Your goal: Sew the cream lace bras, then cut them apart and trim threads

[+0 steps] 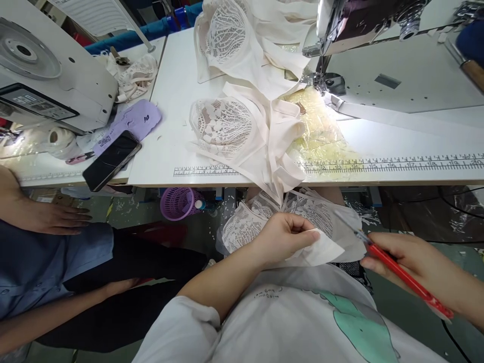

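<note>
My left hand point(283, 236) is closed on a cream fabric-and-lace piece point(321, 237) held in my lap, just below the table edge. My right hand point(412, 262) grips a red-handled tool point(406, 277) whose metal tip points at the right edge of that piece. More cream lace cups point(223, 123) lie chained together on the white table point(170, 91) and hang over its front edge towards my lap. The sewing machine's needle area point(321, 75) stands behind them.
A printed ruler point(397, 165) runs along the table's front edge. A black phone point(111, 160) and a purple card point(132, 121) lie at the left beside a second machine point(49, 75). Another person's hand point(49, 217) rests at the left. A purple basket point(177, 202) sits under the table.
</note>
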Action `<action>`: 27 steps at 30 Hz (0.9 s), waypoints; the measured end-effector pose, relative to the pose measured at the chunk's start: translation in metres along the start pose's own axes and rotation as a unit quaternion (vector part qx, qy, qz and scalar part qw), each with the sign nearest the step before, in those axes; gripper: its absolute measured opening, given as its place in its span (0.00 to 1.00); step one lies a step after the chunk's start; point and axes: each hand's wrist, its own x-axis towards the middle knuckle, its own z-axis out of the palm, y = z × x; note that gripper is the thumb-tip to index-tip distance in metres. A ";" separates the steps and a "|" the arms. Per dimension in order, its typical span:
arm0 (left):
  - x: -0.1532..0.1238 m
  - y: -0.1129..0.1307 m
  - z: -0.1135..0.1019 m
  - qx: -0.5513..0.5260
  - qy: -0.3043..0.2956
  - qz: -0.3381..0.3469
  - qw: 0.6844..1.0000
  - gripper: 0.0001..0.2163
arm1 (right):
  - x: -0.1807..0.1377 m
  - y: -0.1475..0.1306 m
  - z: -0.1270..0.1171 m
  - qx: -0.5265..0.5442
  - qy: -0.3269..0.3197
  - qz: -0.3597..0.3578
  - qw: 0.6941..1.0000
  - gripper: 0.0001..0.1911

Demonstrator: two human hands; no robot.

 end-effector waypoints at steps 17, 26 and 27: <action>0.010 -0.008 0.013 0.135 0.028 0.092 0.986 0.07 | 0.015 -0.032 0.027 0.092 0.161 -0.041 0.982 0.13; 0.003 -0.020 0.009 0.248 0.061 0.219 0.942 0.19 | 0.014 -0.038 0.036 0.196 0.156 0.029 0.968 0.15; -0.001 -0.023 0.006 0.294 0.070 0.255 0.919 0.28 | 0.013 -0.037 0.032 0.210 0.166 0.039 0.963 0.15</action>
